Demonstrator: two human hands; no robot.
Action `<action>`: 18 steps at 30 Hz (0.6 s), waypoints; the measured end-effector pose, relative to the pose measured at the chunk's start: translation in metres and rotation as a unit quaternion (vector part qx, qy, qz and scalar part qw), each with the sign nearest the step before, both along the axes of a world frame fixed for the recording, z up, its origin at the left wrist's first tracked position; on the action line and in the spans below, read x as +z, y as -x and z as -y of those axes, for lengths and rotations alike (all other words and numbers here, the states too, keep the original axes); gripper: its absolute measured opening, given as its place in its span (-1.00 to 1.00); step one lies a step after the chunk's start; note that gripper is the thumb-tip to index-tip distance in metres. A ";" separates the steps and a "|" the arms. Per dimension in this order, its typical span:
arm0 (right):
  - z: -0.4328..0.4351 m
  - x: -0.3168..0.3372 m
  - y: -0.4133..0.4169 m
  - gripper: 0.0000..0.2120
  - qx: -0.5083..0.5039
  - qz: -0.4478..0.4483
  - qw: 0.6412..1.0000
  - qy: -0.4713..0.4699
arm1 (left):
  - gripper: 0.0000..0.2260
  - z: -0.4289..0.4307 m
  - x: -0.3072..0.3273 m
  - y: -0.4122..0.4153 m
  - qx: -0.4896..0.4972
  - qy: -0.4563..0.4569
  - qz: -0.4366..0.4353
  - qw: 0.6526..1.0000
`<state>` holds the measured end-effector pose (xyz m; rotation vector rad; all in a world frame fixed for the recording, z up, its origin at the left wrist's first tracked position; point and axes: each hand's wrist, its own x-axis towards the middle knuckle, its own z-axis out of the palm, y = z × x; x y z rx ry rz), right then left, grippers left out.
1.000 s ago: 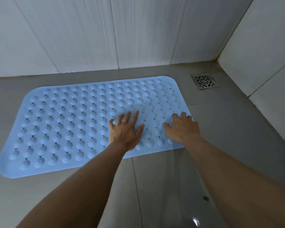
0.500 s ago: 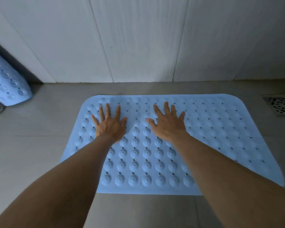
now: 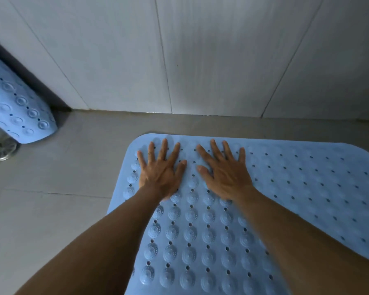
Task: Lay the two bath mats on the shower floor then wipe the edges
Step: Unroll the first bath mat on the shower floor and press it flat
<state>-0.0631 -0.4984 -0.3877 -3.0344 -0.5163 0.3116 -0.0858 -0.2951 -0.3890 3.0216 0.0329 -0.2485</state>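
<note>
A light blue bath mat (image 3: 296, 188) with raised round bumps and small holes lies flat on the grey tiled shower floor. My left hand (image 3: 161, 170) presses flat on its far left corner, fingers spread. Just to the right of it, my right hand (image 3: 225, 173) is also flat on the mat with fingers apart. A second blue bath mat (image 3: 15, 103) stands curled at the far left, leaning by the wall.
White wall tiles (image 3: 200, 60) rise right behind the mat. A round metal floor drain (image 3: 2, 149) sits at the left, under the second mat's lower end. Bare grey floor tiles (image 3: 62, 188) stretch left of the laid mat.
Both hands have slid leftward and farther along the mat, from its right part to its far left corner. The view has swung left, and the square drain at the right has left the frame.
</note>
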 end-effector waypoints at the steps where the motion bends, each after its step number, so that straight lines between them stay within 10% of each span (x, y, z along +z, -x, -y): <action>1: -0.001 0.000 -0.001 -0.39 -0.002 -0.002 1.000 0.002 | -0.43 0.000 0.000 -0.001 0.002 0.003 -0.001 1.000; 18: -0.007 0.002 -0.007 -0.32 -0.045 -0.017 0.999 -0.017 | -0.51 0.001 0.004 -0.009 0.027 0.000 -0.010 1.000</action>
